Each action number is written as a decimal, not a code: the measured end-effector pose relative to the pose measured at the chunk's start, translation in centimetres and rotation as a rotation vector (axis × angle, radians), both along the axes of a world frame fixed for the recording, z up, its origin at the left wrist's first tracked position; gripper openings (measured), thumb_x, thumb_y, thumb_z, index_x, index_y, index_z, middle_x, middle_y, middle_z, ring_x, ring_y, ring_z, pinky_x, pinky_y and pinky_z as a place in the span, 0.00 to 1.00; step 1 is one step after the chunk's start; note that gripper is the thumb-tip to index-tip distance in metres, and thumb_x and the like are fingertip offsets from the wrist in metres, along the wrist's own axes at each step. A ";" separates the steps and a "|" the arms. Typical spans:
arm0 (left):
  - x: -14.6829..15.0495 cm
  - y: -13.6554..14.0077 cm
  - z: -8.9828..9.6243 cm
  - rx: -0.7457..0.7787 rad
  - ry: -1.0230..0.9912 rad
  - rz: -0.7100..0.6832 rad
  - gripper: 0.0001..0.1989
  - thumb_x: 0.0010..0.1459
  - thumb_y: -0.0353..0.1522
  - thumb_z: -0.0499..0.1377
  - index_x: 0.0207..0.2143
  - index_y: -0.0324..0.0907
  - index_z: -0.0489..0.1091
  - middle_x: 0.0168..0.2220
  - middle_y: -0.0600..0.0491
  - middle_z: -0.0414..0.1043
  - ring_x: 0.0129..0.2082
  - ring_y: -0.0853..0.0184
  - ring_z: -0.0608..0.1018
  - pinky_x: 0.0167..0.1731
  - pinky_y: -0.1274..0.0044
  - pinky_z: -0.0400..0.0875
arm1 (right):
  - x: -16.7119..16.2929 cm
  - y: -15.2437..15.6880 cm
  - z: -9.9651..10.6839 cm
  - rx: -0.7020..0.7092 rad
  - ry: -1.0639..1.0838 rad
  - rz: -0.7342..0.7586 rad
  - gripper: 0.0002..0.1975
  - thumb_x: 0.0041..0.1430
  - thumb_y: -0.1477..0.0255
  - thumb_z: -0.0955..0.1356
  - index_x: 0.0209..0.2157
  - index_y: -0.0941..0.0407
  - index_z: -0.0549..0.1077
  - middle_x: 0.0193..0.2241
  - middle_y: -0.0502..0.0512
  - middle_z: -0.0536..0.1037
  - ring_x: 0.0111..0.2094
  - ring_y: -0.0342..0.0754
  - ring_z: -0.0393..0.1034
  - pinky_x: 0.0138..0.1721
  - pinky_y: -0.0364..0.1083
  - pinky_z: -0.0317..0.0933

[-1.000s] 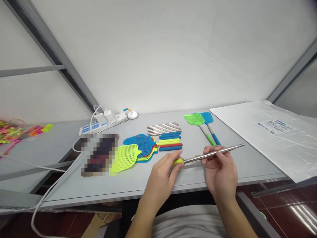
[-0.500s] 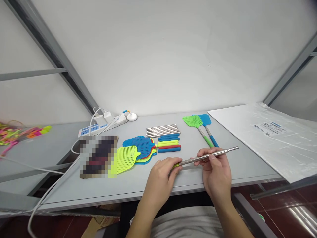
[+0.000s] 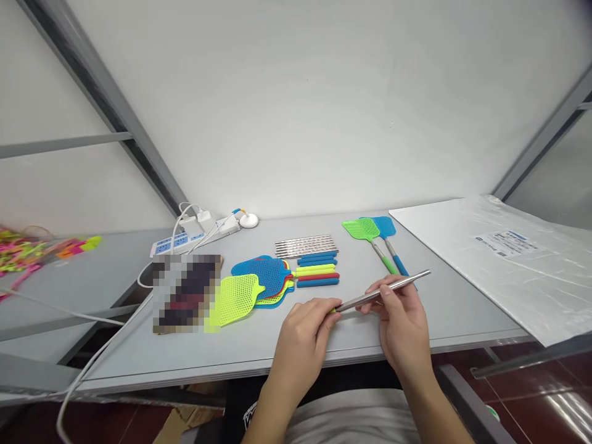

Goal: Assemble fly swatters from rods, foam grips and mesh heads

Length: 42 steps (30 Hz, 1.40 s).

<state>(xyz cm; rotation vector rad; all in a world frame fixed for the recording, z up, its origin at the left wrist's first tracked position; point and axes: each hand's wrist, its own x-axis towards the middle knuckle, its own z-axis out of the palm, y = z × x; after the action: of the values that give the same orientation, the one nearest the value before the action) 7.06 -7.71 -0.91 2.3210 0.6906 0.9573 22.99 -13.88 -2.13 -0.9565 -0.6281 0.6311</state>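
Note:
A telescopic metal rod [image 3: 393, 288] slants up to the right above the front of the table. My right hand [image 3: 401, 320] is closed round its middle, with the thumb on top. The rod's lower end meets a yellow-green handle [image 3: 333, 309], mostly hidden in the closed fingers of my left hand [image 3: 308, 333]. Beyond my hands lie loose handle grips [image 3: 317, 269] in blue, yellow-green and red. A row of metal rods [image 3: 305, 245] lies behind them. To their left is a pile of blue, red and yellow-green fly swatter heads [image 3: 266, 274], with a yellow-green swatter head [image 3: 237, 297] in front.
Two whole fly swatters, one green [image 3: 363, 229] and one blue [image 3: 385, 227], lie behind my right hand. A large white wrapped panel [image 3: 462, 246] covers the table's right side. At the left are a power strip [image 3: 178, 242], cables and a blurred-out flat object [image 3: 187, 295].
The thin section at the rod's far end no longer sticks out, so the rod looks shorter. My right hand has shifted slightly left, towards my left hand. The view has moved a little.

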 end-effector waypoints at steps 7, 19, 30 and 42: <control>0.0 0.0 -0.1 0.017 -0.026 0.004 0.10 0.67 0.28 0.55 0.49 0.47 0.70 0.43 0.55 0.77 0.41 0.66 0.76 0.40 0.73 0.66 | 0.1 -0.4 1.0 -0.228 -0.269 0.375 0.09 0.60 0.63 0.71 0.36 0.54 0.73 0.30 0.49 0.74 0.31 0.45 0.72 0.36 0.45 0.64; -2.9 -0.3 0.3 -0.308 -0.246 0.211 0.13 0.69 0.38 0.52 0.46 0.44 0.73 0.41 0.50 0.77 0.40 0.64 0.77 0.43 0.73 0.69 | 0.7 -0.6 0.0 -0.128 0.001 0.339 0.07 0.62 0.64 0.69 0.36 0.53 0.74 0.26 0.51 0.76 0.29 0.47 0.71 0.35 0.47 0.65; -2.7 -1.8 1.6 -0.697 -0.430 0.265 0.21 0.65 0.49 0.51 0.34 0.42 0.71 0.20 0.58 0.60 0.19 0.73 0.64 0.18 0.82 0.56 | -1.5 -1.2 0.9 -0.184 -0.155 0.401 0.09 0.57 0.63 0.73 0.33 0.54 0.77 0.20 0.50 0.74 0.25 0.46 0.68 0.30 0.45 0.60; -4.1 -0.5 2.0 -0.515 -0.239 0.202 0.15 0.66 0.44 0.54 0.34 0.44 0.72 0.24 0.57 0.67 0.23 0.70 0.70 0.25 0.79 0.65 | -3.1 -0.6 0.0 -0.207 -0.041 0.481 0.11 0.54 0.63 0.75 0.34 0.55 0.77 0.19 0.50 0.74 0.23 0.46 0.68 0.28 0.46 0.61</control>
<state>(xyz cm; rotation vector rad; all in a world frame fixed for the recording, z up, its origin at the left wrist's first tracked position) 2.93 -8.25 1.08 1.6835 0.9531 0.9849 19.85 -14.47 -2.08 -1.0186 -0.8510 1.1225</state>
